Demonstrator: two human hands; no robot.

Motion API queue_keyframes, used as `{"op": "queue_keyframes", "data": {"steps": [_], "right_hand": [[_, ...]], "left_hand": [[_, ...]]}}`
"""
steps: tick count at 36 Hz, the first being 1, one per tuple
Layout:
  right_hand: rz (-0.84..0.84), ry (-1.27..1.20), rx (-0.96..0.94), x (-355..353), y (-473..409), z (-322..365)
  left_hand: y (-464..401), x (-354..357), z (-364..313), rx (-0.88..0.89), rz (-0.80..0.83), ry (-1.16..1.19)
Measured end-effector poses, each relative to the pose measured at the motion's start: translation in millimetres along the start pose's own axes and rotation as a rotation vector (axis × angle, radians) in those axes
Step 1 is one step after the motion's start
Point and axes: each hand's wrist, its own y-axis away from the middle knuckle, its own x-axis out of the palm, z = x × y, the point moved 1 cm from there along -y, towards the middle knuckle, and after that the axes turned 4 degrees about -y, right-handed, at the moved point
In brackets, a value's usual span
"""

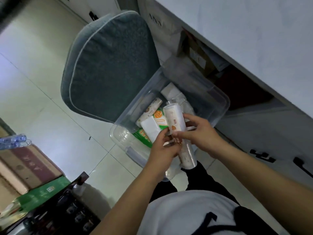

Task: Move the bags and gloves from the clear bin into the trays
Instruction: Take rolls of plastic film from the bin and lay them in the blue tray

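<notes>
The clear bin [218, 102] stands on the floor between a cushioned chair and a white cabinet. Inside it lie several packs: a white pack [149, 128], a green and orange pack [160, 117], a patterned roll [153, 105] and a white box [170, 91]. Over the bin's near end I hold a long roll of bags [172, 116] with a pale orange-printed label. My left hand [162, 152] grips its lower part from the left. My right hand [201, 134] grips it from the right. No tray is in view.
A grey-blue chair cushion [110, 65] lies to the bin's left. The white cabinet [254, 39] runs along the right, with dark handles [262, 156] lower down. Cardboard boxes [28, 167] and a green box [44, 192] stand at lower left on the tiled floor.
</notes>
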Motion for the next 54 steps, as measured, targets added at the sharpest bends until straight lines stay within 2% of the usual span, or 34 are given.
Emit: {"op": "queue_keyframes", "data": {"steps": [4, 8, 11, 14, 19, 24, 27, 31, 34, 42, 46, 50, 54], "right_hand": [[0.032, 0.055, -0.009, -9.5, 7.6, -2.1], [-0.096, 0.179, 0.005, -22.1, 7.9, -20.1], [-0.23, 0.465, 0.008, -33.8, 5.6, -41.1], [-0.291, 0.766, 0.009, -42.1, 2.3, -62.9], [-0.272, 0.886, 0.044, -38.5, -4.1, -92.2], [-0.314, 0.83, 0.054, -25.7, -7.1, -107.9], [-0.407, 0.751, 0.047, -24.3, -7.1, -115.4], [-0.513, 0.651, 0.013, -21.1, -4.6, -124.0], [-0.575, 0.672, -0.009, -19.6, -5.7, -129.1], [-0.598, 0.735, 0.004, -22.1, -8.6, -133.1], [-0.56, 0.768, 0.022, -23.6, -11.1, -130.4], [-0.539, 0.798, 0.023, -22.4, -12.4, -127.3], [-0.524, 0.773, 0.029, -22.5, -10.3, -125.7]], "left_hand": [[-1.0, -1.3, 0.2, -0.076, 0.081, 0.099], [-15.3, -1.3, 11.1, -0.165, 0.125, 0.011], [-36.3, -8.9, 21.7, -0.213, 0.061, -0.134], [-62.2, -22.0, 32.5, -0.242, -0.028, -0.263], [-108.0, -40.0, 43.3, -0.217, -0.116, -0.468], [-160.9, -38.1, 46.3, -0.196, -0.096, -0.621], [-196.2, -25.8, 50.8, -0.19, -0.051, -0.712], [-244.7, -5.2, 63.4, -0.23, 0.026, -0.765], [-276.5, 9.4, 74.6, -0.244, 0.041, -0.744], [-327.7, 39.8, 104.2, -0.345, -0.16, -0.431], [-337.2, 46.9, 116.1, -0.297, -0.222, -0.429], [-326.3, 47.7, 113.0, -0.257, -0.256, -0.329], [-288.6, 36.8, 94.0, -0.072, -0.266, -0.454]]}}
